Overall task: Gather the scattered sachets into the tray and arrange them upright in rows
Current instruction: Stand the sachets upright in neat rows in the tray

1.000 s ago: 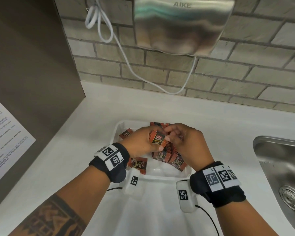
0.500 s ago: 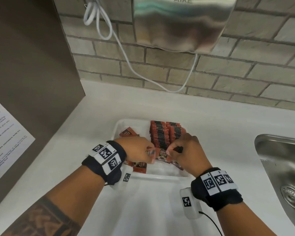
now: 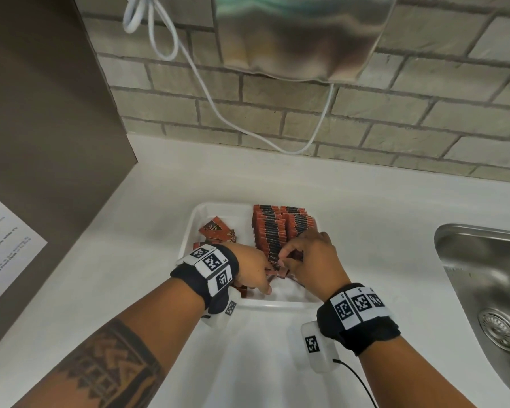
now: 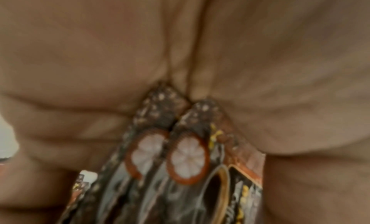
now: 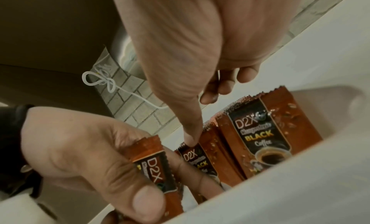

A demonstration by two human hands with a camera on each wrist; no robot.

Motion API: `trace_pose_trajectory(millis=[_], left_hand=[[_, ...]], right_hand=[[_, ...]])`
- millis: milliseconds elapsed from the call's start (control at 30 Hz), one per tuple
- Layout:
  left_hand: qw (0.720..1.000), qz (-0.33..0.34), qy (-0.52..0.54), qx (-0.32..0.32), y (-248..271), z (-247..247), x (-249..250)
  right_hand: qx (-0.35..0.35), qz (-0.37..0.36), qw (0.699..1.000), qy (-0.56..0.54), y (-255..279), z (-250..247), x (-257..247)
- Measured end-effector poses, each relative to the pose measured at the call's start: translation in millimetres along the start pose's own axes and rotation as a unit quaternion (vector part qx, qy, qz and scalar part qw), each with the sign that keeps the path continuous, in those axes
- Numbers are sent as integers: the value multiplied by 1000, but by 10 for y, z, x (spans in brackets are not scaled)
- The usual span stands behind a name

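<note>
A white tray (image 3: 277, 304) sits on the counter. Two rows of upright red-and-black coffee sachets (image 3: 271, 228) fill its right half, and loose sachets (image 3: 217, 231) lie flat at its left. My left hand (image 3: 267, 285) is low at the tray's near side and grips a small bunch of sachets (image 4: 186, 156), thumb on the front one (image 5: 154, 167). My right hand (image 3: 281, 259) is at the near end of the rows. Its thumb tip sits on the top edge of the front sachet (image 5: 198, 157), with the fingers curled behind. The tray wall (image 5: 280, 195) hides the sachets' lower parts.
A steel sink (image 3: 483, 290) lies to the right of the tray. A metal hand dryer (image 3: 301, 33) hangs on the brick wall above, with a white cable (image 3: 206, 95) looping down. A brown panel with a paper sheet (image 3: 6, 240) bounds the left.
Both hands came down from holding a bunch of sachets above the tray to the near end of the rows. The upright rows, covered before, now show.
</note>
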State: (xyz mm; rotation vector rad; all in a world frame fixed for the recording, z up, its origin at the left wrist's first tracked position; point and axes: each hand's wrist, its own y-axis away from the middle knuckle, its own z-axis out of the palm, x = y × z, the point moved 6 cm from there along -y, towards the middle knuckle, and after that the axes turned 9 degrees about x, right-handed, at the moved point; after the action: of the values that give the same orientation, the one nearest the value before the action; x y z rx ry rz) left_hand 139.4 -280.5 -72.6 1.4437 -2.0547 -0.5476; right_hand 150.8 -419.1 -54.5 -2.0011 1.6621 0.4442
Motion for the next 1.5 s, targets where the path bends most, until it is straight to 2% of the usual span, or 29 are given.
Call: trace_pose_trajectory(millis=[267,467,633,700,767,867,967,1067,1133,1200,1333,1400,1500], left_hand=[[1000,1,11,-16,-29,-7,7],[999,6,38,-10,43,-65,26],[985,3,168,34,212,-220,-145],[955,22,288,66,279,-295,-222],[903,54,415,99,333,-372,-236],[842,85,518,122,389,-422,-170],[811,90,560,146,402,-397,-135],[795,102,570,181,408,-397,-140],[806,120,542,205,430,-423,-165],[832,115,495,222,464,-436,-253],[868,17,435,239,479,-391,-564],[894,-7,386,229,480,-344,-611],[927,16,322,192,460,-272,-507]], right_hand=[[10,-7,999,-34,10,-92,-8],[46,-30,997,-57,15,-270,-46],[48,-24,991,-124,68,-409,-87],[19,-2,987,-157,81,-421,-124],[-8,11,982,-190,81,-408,-211],[-2,20,978,-209,37,-422,-309],[14,14,976,-215,-3,-468,-359],[7,17,971,-239,-11,-484,-411],[18,17,972,-235,-18,-522,-417],[28,8,976,-217,-7,-560,-414],[16,-20,989,-146,54,-525,-382],[-1,-25,994,-108,92,-422,-330],[-8,-32,998,-62,114,-267,-241]])
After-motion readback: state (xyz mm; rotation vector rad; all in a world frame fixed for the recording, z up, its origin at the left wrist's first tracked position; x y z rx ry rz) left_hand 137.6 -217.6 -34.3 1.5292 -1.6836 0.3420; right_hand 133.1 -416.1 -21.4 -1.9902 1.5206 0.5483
